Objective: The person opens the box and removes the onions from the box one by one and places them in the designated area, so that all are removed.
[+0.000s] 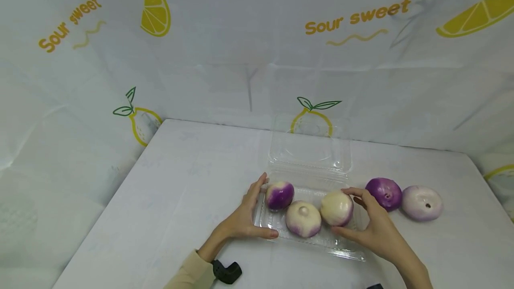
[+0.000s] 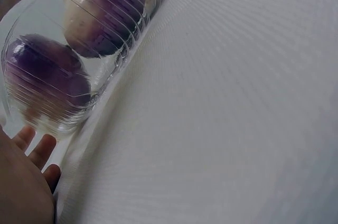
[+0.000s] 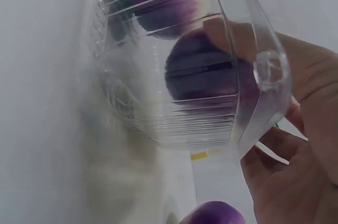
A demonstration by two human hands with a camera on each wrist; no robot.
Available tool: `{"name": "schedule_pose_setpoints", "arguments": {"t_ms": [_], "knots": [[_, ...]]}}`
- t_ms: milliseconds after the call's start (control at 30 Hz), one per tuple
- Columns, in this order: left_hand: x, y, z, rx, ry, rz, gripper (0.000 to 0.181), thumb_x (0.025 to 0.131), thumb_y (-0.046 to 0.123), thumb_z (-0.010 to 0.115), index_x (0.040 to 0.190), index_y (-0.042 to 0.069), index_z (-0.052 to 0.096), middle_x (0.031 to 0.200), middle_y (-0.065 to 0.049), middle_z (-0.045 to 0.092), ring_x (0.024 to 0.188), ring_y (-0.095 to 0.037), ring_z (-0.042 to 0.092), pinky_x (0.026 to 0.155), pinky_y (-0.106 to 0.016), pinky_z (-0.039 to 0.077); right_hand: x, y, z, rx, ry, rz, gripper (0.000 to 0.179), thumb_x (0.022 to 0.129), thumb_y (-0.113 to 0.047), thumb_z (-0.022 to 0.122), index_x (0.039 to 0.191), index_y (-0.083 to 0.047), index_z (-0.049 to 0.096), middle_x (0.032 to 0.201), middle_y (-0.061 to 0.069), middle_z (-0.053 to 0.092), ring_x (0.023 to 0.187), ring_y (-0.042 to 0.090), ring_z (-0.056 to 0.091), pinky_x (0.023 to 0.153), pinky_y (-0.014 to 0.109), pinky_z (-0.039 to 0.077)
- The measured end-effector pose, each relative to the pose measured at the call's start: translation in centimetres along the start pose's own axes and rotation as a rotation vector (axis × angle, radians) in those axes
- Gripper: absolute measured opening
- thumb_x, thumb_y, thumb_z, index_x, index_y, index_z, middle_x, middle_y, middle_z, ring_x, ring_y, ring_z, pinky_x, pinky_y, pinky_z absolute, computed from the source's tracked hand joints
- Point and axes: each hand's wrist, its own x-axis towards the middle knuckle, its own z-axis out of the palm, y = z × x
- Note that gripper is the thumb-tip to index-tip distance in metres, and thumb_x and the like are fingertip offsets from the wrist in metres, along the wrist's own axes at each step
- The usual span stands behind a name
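A clear plastic clamshell box (image 1: 321, 245) lies with its lid (image 1: 309, 150) folded back. Three purple-and-white onions sit inside: a left onion (image 1: 280, 196) with a deep purple side, a middle onion (image 1: 303, 220) with its pale knob upward, and a right onion (image 1: 336, 209), mostly cream on top. My left hand (image 1: 240, 218) spans the box's left end, thumb along the front rim and fingers at the back corner. Over the right end, my right hand (image 1: 375, 229) pinches the right onion between thumb and fingertips. The ribbed box wall (image 3: 206, 129) partly covers that onion in the right wrist view.
Right of the box, a dark purple onion (image 1: 383, 194) and a pale onion (image 1: 422, 204) lie side by side on the white-covered table (image 1: 168, 200). A lemon-printed sheet (image 1: 225, 48) hangs behind. A black strap-like piece (image 1: 228, 273) shows by the left wrist.
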Motion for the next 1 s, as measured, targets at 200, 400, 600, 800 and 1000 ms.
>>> {"name": "schedule_pose_setpoints", "arguments": {"t_ms": [200,400,600,800,1000], "knots": [[0.0,0.0,0.0,-0.007,-0.006,0.003,0.137,0.066,0.025,0.09,0.165,0.013,-0.003,0.17,-0.014,0.013,0.144,-0.026,0.029,0.121,-0.065,0.022,0.2,-0.5,0.0,0.109,0.066,-0.043,0.09,0.051,0.004,0.097,0.132,-0.001,0.057,0.125,-0.014,0.06,0.123,-0.01,0.052,0.107,0.003,0.036],[0.0,-0.1,0.0,-0.004,-0.008,0.0,0.135,0.067,0.027,0.09,0.165,0.013,-0.002,0.17,-0.014,0.013,0.145,-0.026,0.028,0.121,-0.066,0.02,0.1,-1.2,-0.1,0.134,0.077,-0.009,0.09,0.053,0.01,0.095,0.134,0.0,0.056,0.128,-0.007,0.053,0.122,-0.008,0.054,0.104,0.005,0.041],[0.0,-0.3,0.0,0.021,-0.002,0.023,0.136,0.067,0.027,0.09,0.165,0.011,-0.002,0.17,-0.015,0.015,0.145,-0.025,0.029,0.12,-0.065,0.022,0.2,-1.7,0.0,0.155,0.125,-0.028,0.092,0.052,0.018,0.091,0.136,0.005,0.057,0.127,-0.006,0.046,0.112,-0.005,0.055,0.091,0.006,0.049],[0.0,-0.3,0.0,0.035,0.006,0.061,0.136,0.066,0.027,0.09,0.165,0.008,-0.002,0.168,-0.019,0.018,0.143,-0.027,0.032,0.119,-0.064,0.019,0.1,-1.6,-0.1,0.053,0.211,-0.053,0.095,0.047,0.013,0.094,0.135,0.004,0.06,0.128,-0.009,0.043,0.109,-0.003,0.053,0.092,0.001,0.044],[0.0,-0.1,0.0,0.027,0.005,0.065,0.136,0.066,0.026,0.089,0.165,0.008,-0.002,0.168,-0.02,0.018,0.144,-0.03,0.031,0.118,-0.067,0.019,-0.1,-1.8,-0.6,-0.069,0.266,0.014,0.098,0.045,0.004,0.099,0.135,-0.002,0.062,0.127,-0.019,0.041,0.11,-0.008,0.047,0.09,-0.003,0.038]]}}
